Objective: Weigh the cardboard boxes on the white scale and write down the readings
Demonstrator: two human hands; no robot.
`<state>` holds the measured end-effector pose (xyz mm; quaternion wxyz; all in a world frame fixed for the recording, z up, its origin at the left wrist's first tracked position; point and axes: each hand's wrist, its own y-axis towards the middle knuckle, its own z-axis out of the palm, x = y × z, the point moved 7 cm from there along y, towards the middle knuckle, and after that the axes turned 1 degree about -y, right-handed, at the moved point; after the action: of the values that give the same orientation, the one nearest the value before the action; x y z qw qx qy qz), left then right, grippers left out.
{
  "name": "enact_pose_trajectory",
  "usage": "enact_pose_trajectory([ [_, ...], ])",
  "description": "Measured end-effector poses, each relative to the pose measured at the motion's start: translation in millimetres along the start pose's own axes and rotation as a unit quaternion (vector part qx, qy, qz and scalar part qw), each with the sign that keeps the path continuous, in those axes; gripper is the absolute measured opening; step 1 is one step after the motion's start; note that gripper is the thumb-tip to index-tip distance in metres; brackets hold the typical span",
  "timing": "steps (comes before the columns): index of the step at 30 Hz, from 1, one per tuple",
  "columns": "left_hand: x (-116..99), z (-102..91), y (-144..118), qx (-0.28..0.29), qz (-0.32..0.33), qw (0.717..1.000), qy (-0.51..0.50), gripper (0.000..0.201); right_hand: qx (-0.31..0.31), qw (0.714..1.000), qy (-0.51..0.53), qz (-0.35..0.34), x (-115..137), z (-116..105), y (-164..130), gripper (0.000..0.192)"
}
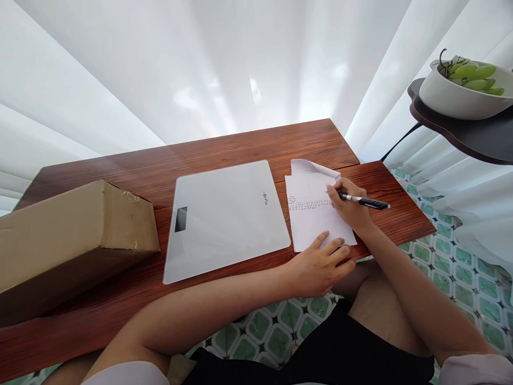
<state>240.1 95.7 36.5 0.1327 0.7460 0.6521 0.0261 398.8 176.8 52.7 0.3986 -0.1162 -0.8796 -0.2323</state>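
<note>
My right hand (349, 206) grips a black pen (366, 201), its tip end near the paper and its back end pointing right. Under it lies a white sheet of paper (310, 227) with rows of small handwriting and a circled mark at the left. The top sheet (315, 167) curls at its far edge. My left hand (325, 266) rests on the near edge of the paper, fingers spread and flat. Left of the paper is a white glass scale (228, 219) with a small dark display (180, 220).
A cardboard box (80, 224) stands on the wooden table (224, 147) at the left. At the upper right, a white bowl (452, 99) of green grapes (475, 75) sits on a dark stand (465, 131). White curtains (240, 64) hang behind the table.
</note>
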Motion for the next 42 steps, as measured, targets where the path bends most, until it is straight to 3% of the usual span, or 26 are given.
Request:
enact_pose_trajectory([
  [4,0,0.3,-1,-0.005,0.003,1.000,0.013,0.046,-0.019,0.996,-0.059,-0.060,1,-9,7,0.018],
  [8,-1,1.3,-1,-0.016,0.009,1.000,0.019,0.046,-0.024,0.991,-0.102,-0.085,-1,-15,12,0.020],
  [12,-1,1.3,-1,-0.016,0.007,1.000,0.024,0.047,-0.019,0.985,-0.161,-0.064,-9,-16,16,0.022],
  [23,-1,1.5,1,-0.004,0.009,1.000,0.020,0.049,0.083,0.967,-0.241,0.013,-23,2,30,0.017],
  [31,1,3.6,0,-0.006,0.004,1.000,0.023,0.047,0.079,0.970,-0.231,-0.006,-25,7,34,0.016],
  [39,0,2.7,-1,0.030,0.007,0.999,0.028,0.050,0.097,0.964,-0.246,0.025,-21,8,34,0.020],
  [42,-1,3.4,0,0.017,0.008,0.999,0.031,0.050,0.121,0.952,-0.278,0.037,-15,9,33,0.024],
])
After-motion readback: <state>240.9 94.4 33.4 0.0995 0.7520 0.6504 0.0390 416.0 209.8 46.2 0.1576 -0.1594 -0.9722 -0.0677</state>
